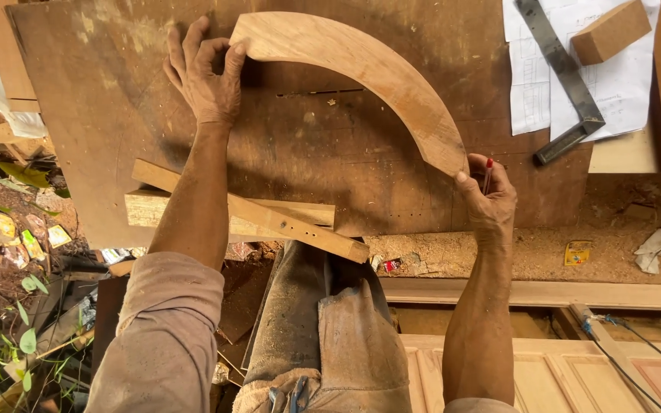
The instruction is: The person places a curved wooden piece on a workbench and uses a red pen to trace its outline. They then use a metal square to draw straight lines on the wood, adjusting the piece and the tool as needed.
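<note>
A curved wooden arch piece point(380, 73) lies on a brown plywood board point(116, 153). My left hand point(204, 73) grips its upper left end with fingers spread on the board. My right hand point(487, 195) holds its lower right end between thumb and fingers, and a red pencil point(488, 172) sticks up from that hand.
Two wooden battens point(269, 218) lie crossed at the board's near edge. A metal square point(568, 84) and a wood block point(610, 30) rest on white paper sheets point(621, 92) at the top right. Sawdust covers the bench; a panelled door point(560, 375) lies below. Litter and plants are at the left.
</note>
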